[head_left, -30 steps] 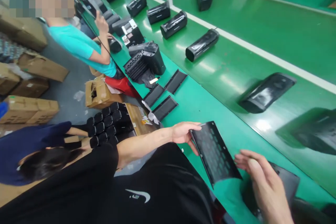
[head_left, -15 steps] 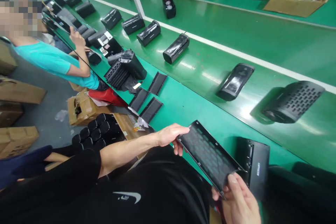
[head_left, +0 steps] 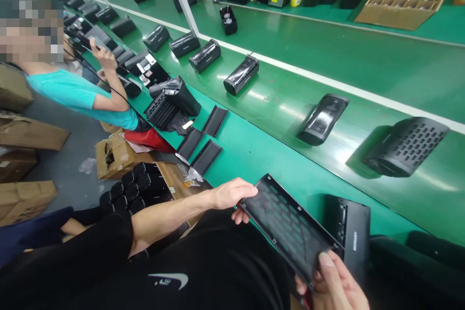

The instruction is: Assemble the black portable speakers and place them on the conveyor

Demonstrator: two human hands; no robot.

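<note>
While a flat black slotted panel (head_left: 286, 232) was held up over a green conveyor belt (head_left: 279, 164), it was tipped on a slant. Its near edge was gripped by the left hand (head_left: 232, 194), which was closed around it. Its low corner was pinched by the right hand (head_left: 332, 281). Just beside that corner, a black box-shaped case (head_left: 354, 237) was seen. The thin panel was held only by its edges, so it could be dropped if either hand slipped. The case could also be knocked if the corner swung too far. Farther up the belt, black slotted strips (head_left: 205, 157) and black tube-shaped cases (head_left: 241, 75) were laid out, and a person in a teal shirt (head_left: 69, 89) was seen beyond them.
</note>
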